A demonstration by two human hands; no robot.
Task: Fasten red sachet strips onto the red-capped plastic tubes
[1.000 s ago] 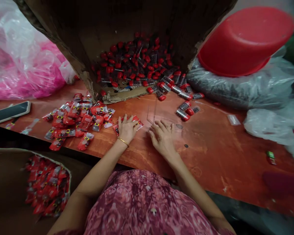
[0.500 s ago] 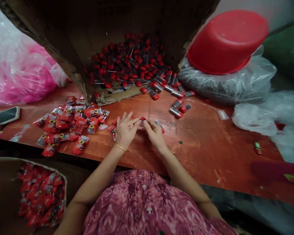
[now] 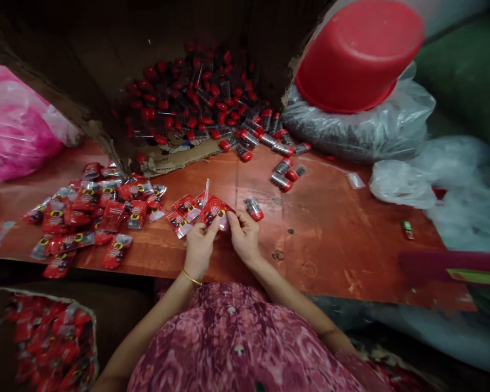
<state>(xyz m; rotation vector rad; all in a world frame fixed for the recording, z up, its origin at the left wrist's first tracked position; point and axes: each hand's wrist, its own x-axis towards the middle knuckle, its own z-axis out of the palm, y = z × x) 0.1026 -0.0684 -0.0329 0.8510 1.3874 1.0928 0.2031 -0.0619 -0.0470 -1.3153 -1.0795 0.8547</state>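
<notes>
A red printed plastic packet [image 3: 214,207] is held up between my two hands over the table. My left hand [image 3: 200,246] pinches its lower left part between thumb and fingers. At its right edge, my right hand [image 3: 245,237] grips with thumb and fingertips. A clear strip [image 3: 207,189] sticks up at the packet's top. Several flat red packets [image 3: 181,219] lie just left of it on the table. Close to my right fingertips rests a small clear tube with a red cap and dark contents [image 3: 253,208].
A heap of red-capped tubes [image 3: 212,103] spills from a cardboard box [image 3: 188,163]. Filled red packets [image 3: 87,209] are piled at left; more fill a carton [image 3: 53,337] below. A red tub [image 3: 359,54] rests on a plastic bag [image 3: 359,133] at back right.
The packet now shows flat and upright between my hands, where mostly its edge showed before. My left fingers have gone from spread to pinching. The view has shifted to the right.
</notes>
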